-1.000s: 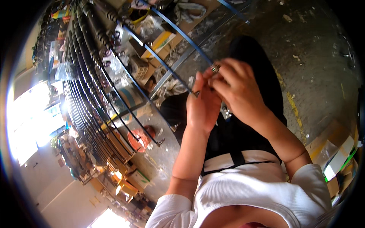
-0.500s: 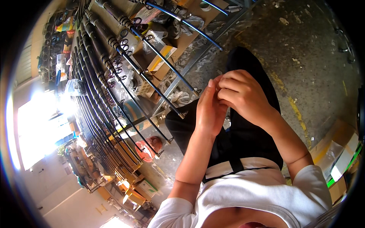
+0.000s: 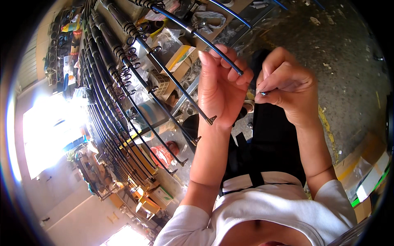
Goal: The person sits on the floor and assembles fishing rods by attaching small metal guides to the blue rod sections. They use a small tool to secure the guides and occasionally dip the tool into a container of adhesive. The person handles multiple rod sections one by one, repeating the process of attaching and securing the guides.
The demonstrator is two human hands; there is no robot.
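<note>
My left hand (image 3: 221,88) is palm up under the bare end of a blue fishing rod (image 3: 209,39). Its fingers are half curled beneath the rod, with the thumb held well apart. To its right, my right hand (image 3: 289,84) pinches a small shiny metal piece (image 3: 264,94) between thumb and fingertips; most of that piece is hidden, so its exact kind cannot be made out. Just in front of the left wrist hangs another fishing rod (image 3: 184,92), which carries a small dark tip guide (image 3: 211,120) on its end.
Several more dark rods (image 3: 107,92) slant in a row at the left. Behind them are an open cardboard box (image 3: 177,62), clear plastic wrapping and a red basket (image 3: 162,155). Cartons (image 3: 371,172) stand at the lower right on a concrete floor (image 3: 344,82) with scraps.
My hands, together before, have parted. The left has gone up to the blue rod's end, the right slightly up and right, showing the small metal piece. The rods appear shifted in view.
</note>
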